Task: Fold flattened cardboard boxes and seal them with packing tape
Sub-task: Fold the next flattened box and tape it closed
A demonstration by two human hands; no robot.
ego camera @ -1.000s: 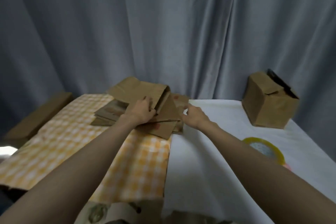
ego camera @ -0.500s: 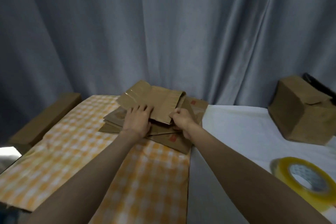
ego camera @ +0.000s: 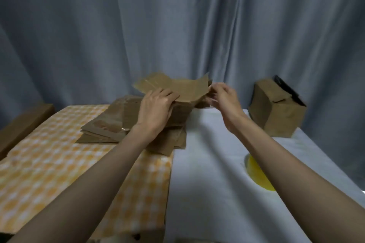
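Curtain (ego camera: 177,25) fills the back, and below it we see a table (ego camera: 207,173), checked cloth (ego camera: 49,163) on its left half and white on its right, with a folded box (ego camera: 276,110) at the far right and a yellow tape roll (ego camera: 256,175) near our right forearm. A stack (ego camera: 110,124) of flattened boxes lies at the cloth's far end. We lift the top flat (ego camera: 177,88) above it, our left hand (ego camera: 156,108) gripping its near edge with curled fingers, our right hand (ego camera: 225,98) pinching its right edge.
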